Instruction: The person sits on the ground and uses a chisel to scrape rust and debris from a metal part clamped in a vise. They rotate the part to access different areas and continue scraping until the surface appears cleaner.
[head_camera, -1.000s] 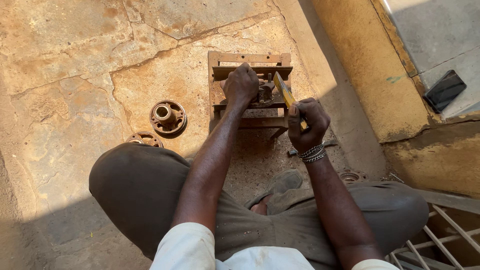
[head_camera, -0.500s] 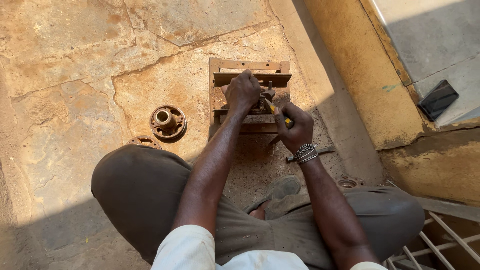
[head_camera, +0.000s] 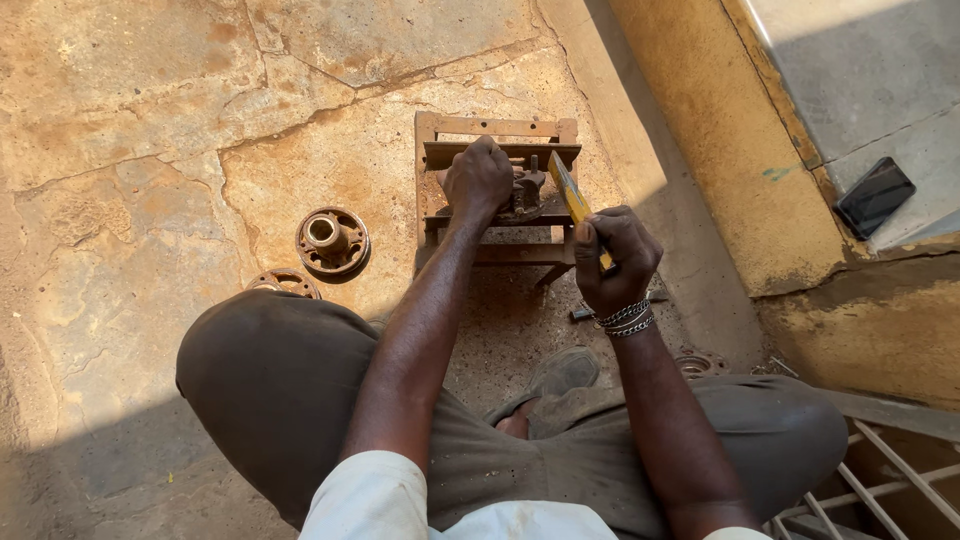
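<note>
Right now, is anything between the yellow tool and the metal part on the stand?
Nothing visible. The right hand holds the yellow-handled tool angled toward the dark metal part on the rusty stand; the left hand rests beside that part, not across the path.

Your left hand (head_camera: 478, 180) is resting on the frame (head_camera: 497, 128) ahead of your knees | your right hand (head_camera: 612, 258) is gripping a tool (head_camera: 567, 187) just right of it | a flanged hub (head_camera: 332, 240) is lying left | a flat slab, possibly a phone (head_camera: 874, 196), is sitting on the ledge far right.

White short sleeves, grey-brown trousers, seemingly metal bracelets on right wrist (head_camera: 622, 318).
</note>
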